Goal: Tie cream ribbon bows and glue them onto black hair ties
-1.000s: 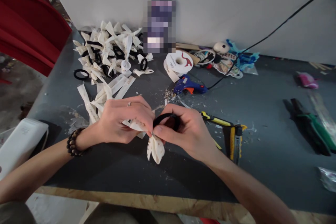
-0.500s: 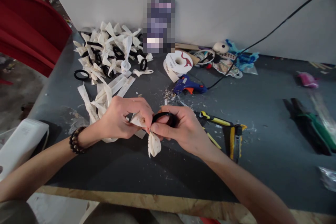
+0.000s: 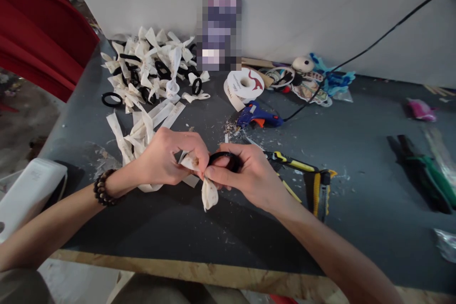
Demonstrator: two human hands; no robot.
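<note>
Drawn up shorter than a second ago, the soft, light ribbon bow hangs over the near desk; my left hand and right hand pinch its knot against the black hair tie.

Dark grey table top, contents logged relative to the blue glue gun.
A ribbon spool is set just behind it. A heap of white bows and black hair ties is piled behind-left, with loose ribbon strips left. Scraps are scattered beside it. A yellow utility knife is laid front-right and green pliers far right.
</note>
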